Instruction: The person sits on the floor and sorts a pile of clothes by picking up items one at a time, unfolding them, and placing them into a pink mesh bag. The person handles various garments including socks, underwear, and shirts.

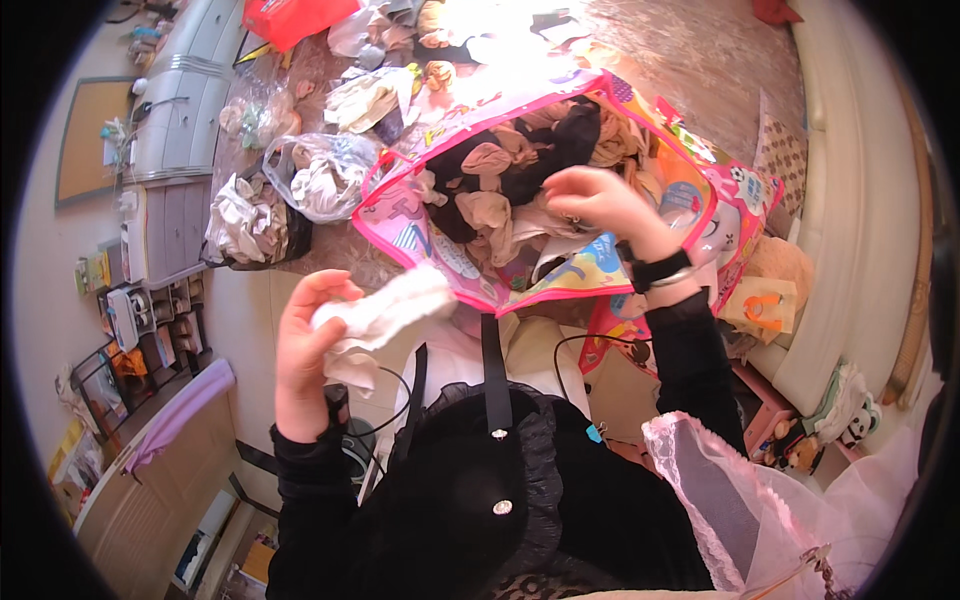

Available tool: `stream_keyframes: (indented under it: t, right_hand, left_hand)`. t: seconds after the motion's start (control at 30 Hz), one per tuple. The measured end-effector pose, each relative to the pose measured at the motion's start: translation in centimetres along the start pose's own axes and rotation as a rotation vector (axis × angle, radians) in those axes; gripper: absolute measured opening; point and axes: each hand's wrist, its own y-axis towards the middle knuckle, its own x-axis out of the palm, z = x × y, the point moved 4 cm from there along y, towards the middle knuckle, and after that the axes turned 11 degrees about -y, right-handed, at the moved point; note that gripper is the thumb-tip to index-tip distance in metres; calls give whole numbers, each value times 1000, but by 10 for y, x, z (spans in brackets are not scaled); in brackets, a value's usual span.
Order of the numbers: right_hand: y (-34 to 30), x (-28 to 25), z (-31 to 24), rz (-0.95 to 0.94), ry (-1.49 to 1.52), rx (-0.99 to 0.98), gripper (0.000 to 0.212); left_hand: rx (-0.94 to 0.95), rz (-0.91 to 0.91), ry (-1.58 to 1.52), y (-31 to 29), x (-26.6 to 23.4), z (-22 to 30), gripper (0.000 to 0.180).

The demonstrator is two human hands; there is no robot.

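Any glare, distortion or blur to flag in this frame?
Head view: glare burns out the top centre, beyond the bag; the sofa curves along the right rim; corners go black; the cloth in the left hand looks bright and slightly soft.

At nine o'clock, the left hand (pixel 299 348) gripped between thumb (pixel 324 337) and fingers (pixel 318 284); at two o'clock, the right hand (pixel 610 205) pointed toward nine, loosely bent.
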Motion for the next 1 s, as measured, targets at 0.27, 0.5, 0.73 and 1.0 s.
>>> stream_keyframes:
  t: [0.27,0.5,0.73,1.0]
  right_hand:
    - [131,106,36,479,-1188,-327,46]
    - [32,102,132,-678,-1392,448,33]
    - [51,75,38,-220,-1069,211,63]
    - [-6,198,-31,-157,-824,-107,37]
  left_hand:
    - [491,-104,921,-25,49,92,35]
    - [865,-485,929,-56,67,151,21]
    - [681,-544,997,-28,67,181,10]
    - [-72,11,1144,44,-105,6,21]
